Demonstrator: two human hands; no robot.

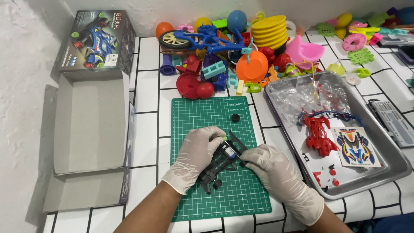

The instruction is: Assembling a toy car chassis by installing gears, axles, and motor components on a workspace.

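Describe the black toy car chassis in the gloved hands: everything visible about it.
The black chassis looks like moulded plastic, an open frame of struts with a small wheel or peg showing at its lower end. A small motor-like part with a blue and silver end sits in its middle. It lies tilted diagonally over the green cutting mat, near the mat's centre. The left hand grips its upper left side and the right hand pinches its right edge; both wear white gloves. Its underside is hidden.

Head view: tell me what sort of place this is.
Likely a home hobby bench: a cutting mat on a tiled counter, a toy pile, and a metal tray of kit parts.
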